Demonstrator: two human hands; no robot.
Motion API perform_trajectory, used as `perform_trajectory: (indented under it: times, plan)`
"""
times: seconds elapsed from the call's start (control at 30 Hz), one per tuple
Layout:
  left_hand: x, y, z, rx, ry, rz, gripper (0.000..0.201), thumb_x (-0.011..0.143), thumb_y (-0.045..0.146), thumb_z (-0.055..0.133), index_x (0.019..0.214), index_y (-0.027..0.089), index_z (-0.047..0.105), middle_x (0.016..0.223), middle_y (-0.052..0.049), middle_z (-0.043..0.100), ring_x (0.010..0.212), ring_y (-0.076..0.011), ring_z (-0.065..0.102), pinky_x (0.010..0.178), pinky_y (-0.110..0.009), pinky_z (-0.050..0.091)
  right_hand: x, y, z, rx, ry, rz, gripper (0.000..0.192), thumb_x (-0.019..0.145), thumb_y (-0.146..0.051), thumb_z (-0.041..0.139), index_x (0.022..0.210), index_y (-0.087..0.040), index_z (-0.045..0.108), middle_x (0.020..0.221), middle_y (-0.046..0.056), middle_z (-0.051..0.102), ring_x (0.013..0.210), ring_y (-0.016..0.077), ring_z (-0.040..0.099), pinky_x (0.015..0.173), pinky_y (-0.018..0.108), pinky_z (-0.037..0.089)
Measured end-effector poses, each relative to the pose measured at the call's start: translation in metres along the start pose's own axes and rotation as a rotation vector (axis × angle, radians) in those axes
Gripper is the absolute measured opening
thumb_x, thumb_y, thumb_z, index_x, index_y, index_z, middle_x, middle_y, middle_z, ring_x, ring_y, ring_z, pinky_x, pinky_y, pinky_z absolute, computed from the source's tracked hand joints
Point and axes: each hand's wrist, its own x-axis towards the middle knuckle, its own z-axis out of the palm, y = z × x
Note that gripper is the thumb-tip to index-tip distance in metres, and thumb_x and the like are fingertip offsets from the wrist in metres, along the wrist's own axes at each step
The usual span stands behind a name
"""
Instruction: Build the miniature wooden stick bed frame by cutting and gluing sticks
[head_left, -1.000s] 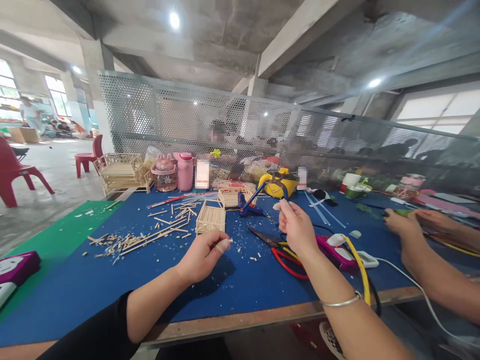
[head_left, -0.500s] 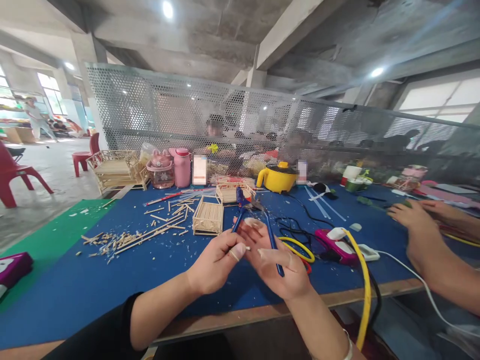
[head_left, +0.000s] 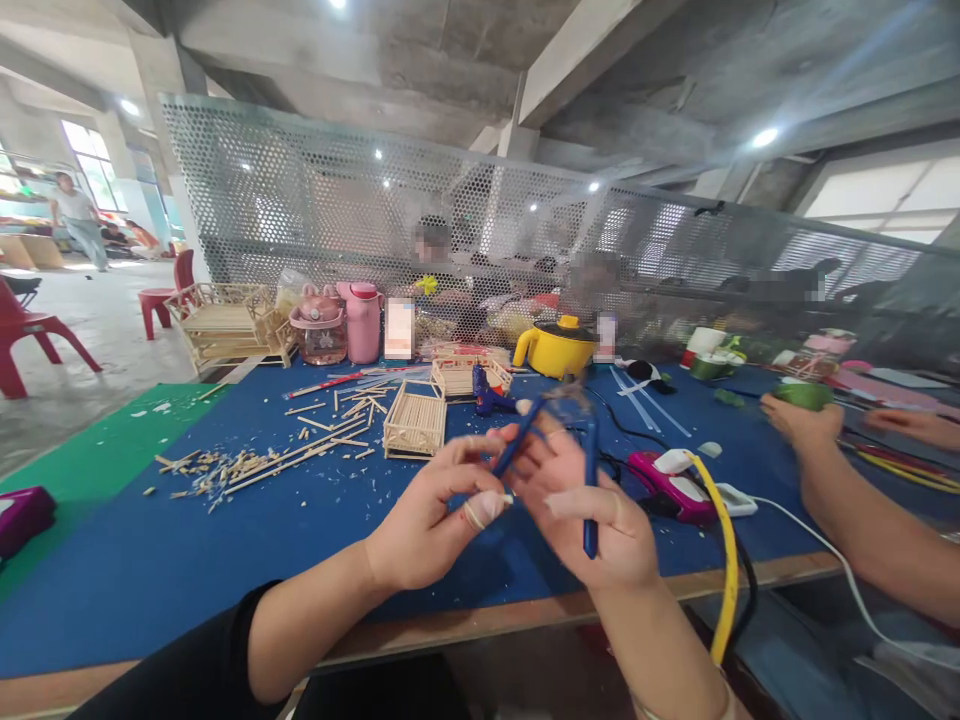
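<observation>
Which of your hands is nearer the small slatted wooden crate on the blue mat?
Left. The left hand is just below the wooden crate; the right hand, holding blue-handled pliers, is farther right.

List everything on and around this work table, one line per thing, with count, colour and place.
table mat: one, blue, covering the table; green mat at its left end.
wooden sticks: many, pale, scattered left of centre.
stick crate: one, pale, mid-table; a second behind it.
stacked stick frames: one pile, pale, far left.
bottles: two, pink, far edge.
pot: one, yellow, far edge.
glue gun: one, blue, behind the hands.
power strip: one, pink and white, right of the hands.
cable: one, yellow, over the table edge.
mesh screen: one, grey, behind the table.
chairs: two, red, far left.
co-worker's arm: one, right.
pliers: one pair, blue handles, in the right hand.
left hand: pinching a small stick piece.
right hand: gripping the pliers.
</observation>
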Motion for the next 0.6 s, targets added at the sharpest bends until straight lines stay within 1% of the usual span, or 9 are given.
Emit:
perform_trajectory:
  times: [0.03,0.07,0.1,0.13,0.17,0.23,0.33,0.47,0.6]
  plan:
    - [0.001,-0.001,-0.001,0.006,0.097,-0.007,0.016,0.088,0.029,0.055,0.085,0.017,0.065,0.116,-0.01,0.055,0.11,-0.0191,0.052,0.094,-0.033,0.042,-0.001,0.0,-0.005,-0.067,0.068,-0.046,0.077,0.059,-0.013,0.052,0.133,-0.031,0.037,0.123,0.004,0.057,0.12,0.0232,0.051,0.103,0.045,0.037]
    - [0.003,-0.003,-0.003,0.021,0.19,-0.019,0.015,0.087,0.03,0.056,0.084,0.018,0.065,0.114,-0.01,0.057,0.105,-0.0182,0.054,0.089,-0.032,0.045,-0.003,0.001,-0.009,-0.145,0.12,-0.06,0.077,0.061,-0.012,0.054,0.133,-0.033,0.036,0.122,0.003,0.056,0.119,0.0226,0.051,0.105,0.045,0.036]
    - [0.004,-0.005,-0.006,0.043,0.266,-0.028,0.015,0.087,0.03,0.057,0.083,0.018,0.065,0.105,-0.008,0.06,0.096,-0.0164,0.057,0.083,-0.03,0.047,-0.007,0.003,-0.013,-0.233,0.145,-0.039,0.077,0.063,-0.011,0.056,0.133,-0.034,0.036,0.121,0.002,0.055,0.117,0.022,0.051,0.105,0.044,0.035]
    - [0.005,-0.007,-0.008,0.075,0.318,-0.032,0.014,0.087,0.03,0.058,0.082,0.018,0.064,0.094,-0.006,0.062,0.086,-0.0145,0.058,0.076,-0.027,0.047,-0.011,0.005,-0.015,-0.329,0.143,0.011,0.076,0.064,-0.01,0.057,0.133,-0.034,0.036,0.121,0.002,0.054,0.115,0.0217,0.052,0.106,0.044,0.035]
    - [0.006,-0.008,-0.01,0.113,0.346,-0.029,0.014,0.087,0.029,0.058,0.081,0.018,0.063,0.084,-0.004,0.062,0.078,-0.013,0.057,0.071,-0.026,0.047,-0.016,0.009,-0.016,-0.424,0.117,0.076,0.074,0.067,-0.01,0.056,0.134,-0.033,0.036,0.121,0.002,0.054,0.114,0.0215,0.052,0.106,0.044,0.034]
    - [0.006,-0.01,-0.014,0.209,0.352,0.004,0.013,0.087,0.027,0.057,0.079,0.018,0.062,0.073,-0.001,0.061,0.068,-0.011,0.055,0.066,-0.023,0.045,-0.027,0.015,-0.014,-0.577,0.041,0.181,0.074,0.069,-0.011,0.054,0.137,-0.032,0.035,0.125,0.003,0.052,0.115,0.0217,0.051,0.107,0.044,0.032]
    - [0.005,-0.01,-0.015,0.333,0.328,0.096,0.012,0.087,0.024,0.057,0.079,0.017,0.062,0.072,-0.001,0.063,0.069,-0.0108,0.056,0.066,-0.023,0.045,-0.039,0.019,-0.004,-0.671,-0.049,0.249,0.081,0.067,-0.009,0.049,0.142,-0.032,0.03,0.131,0.003,0.048,0.119,0.0219,0.046,0.109,0.043,0.03]
    - [0.003,-0.008,-0.013,0.427,0.287,0.17,0.012,0.088,0.023,0.056,0.08,0.017,0.062,0.072,-0.002,0.064,0.069,-0.0114,0.058,0.065,-0.022,0.046,-0.044,0.019,0.001,-0.619,-0.144,0.279,0.086,0.065,-0.008,0.048,0.145,-0.033,0.026,0.134,0.002,0.046,0.12,0.0209,0.045,0.109,0.042,0.028]
    - [0.003,-0.007,-0.013,0.494,0.314,0.202,0.012,0.088,0.022,0.056,0.079,0.016,0.063,0.072,-0.002,0.065,0.07,-0.0114,0.059,0.065,-0.022,0.048,-0.046,0.019,-0.002,-0.576,-0.169,0.27,0.088,0.064,-0.008,0.049,0.145,-0.034,0.025,0.135,0.001,0.045,0.122,0.0211,0.044,0.111,0.042,0.024]
